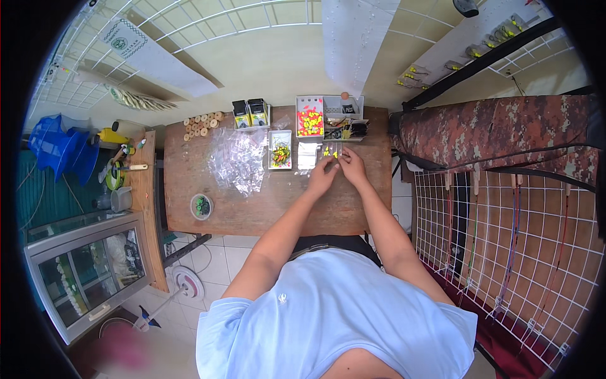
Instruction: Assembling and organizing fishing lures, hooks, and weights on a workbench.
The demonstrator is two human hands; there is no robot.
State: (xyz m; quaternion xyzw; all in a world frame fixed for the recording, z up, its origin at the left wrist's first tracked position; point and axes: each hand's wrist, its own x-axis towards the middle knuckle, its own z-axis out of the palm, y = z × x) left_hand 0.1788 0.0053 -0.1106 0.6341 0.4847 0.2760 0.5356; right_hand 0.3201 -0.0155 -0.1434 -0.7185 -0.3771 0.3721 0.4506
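At the right-hand part of the wooden table, my left hand point(322, 177) and my right hand point(352, 168) are close together, fingertips bent inward. Between them is a small clear plastic bag point(331, 146) with bright yellow pieces point(327, 152) in or on it. Both hands seem to pinch its near edge; the fingertips are too small to make out well. Just left of it lies a stack of white cards or packets point(307, 155). A white tray point(271, 159) of yellow, green and red small pieces stands further left.
Behind my hands are a white bin point(300, 131) of red and yellow pieces and a grey basket point(358, 131) of dark packets. Leftward are a heap of clear bags point(240, 161), a box of black-yellow packets point(267, 120), wooden rounds point(203, 124) and a tub of green pieces point(202, 207).
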